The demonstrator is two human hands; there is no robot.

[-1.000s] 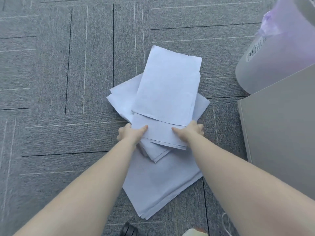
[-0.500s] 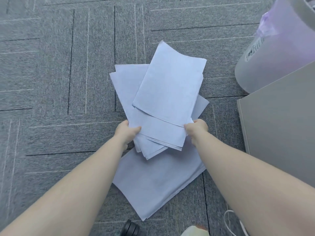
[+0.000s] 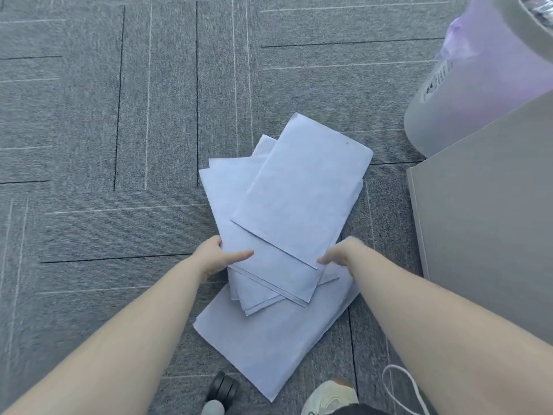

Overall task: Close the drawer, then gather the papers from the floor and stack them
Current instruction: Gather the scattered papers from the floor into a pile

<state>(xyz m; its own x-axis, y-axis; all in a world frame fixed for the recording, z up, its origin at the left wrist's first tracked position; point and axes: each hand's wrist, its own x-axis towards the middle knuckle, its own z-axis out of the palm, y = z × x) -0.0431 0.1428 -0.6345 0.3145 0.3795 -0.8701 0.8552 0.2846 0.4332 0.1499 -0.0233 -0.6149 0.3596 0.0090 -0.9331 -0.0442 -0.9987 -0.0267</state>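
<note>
A loose bundle of white papers (image 3: 293, 205) is fanned out over the grey carpet. My left hand (image 3: 217, 256) grips its left edge, thumb on top of the sheets. My right hand (image 3: 341, 253), slightly blurred, touches the right edge with its fingers pointing at the top sheet; how firmly it holds I cannot tell. Another set of sheets (image 3: 269, 345) lies flat on the floor beneath the bundle, nearer to me. The drawer is not identifiable in this view.
A grey cabinet side (image 3: 484, 223) stands at the right. Behind it is a translucent bin (image 3: 478, 85) with a purple liner. A black chair caster (image 3: 223, 390), a light shoe (image 3: 332, 396) and a white cord (image 3: 401, 390) are at the bottom edge.
The bundle has shifted toward me and settled lower over the flat sheets. My right hand slid from the bundle's edge to its lower right corner. The left hand keeps its grip.
</note>
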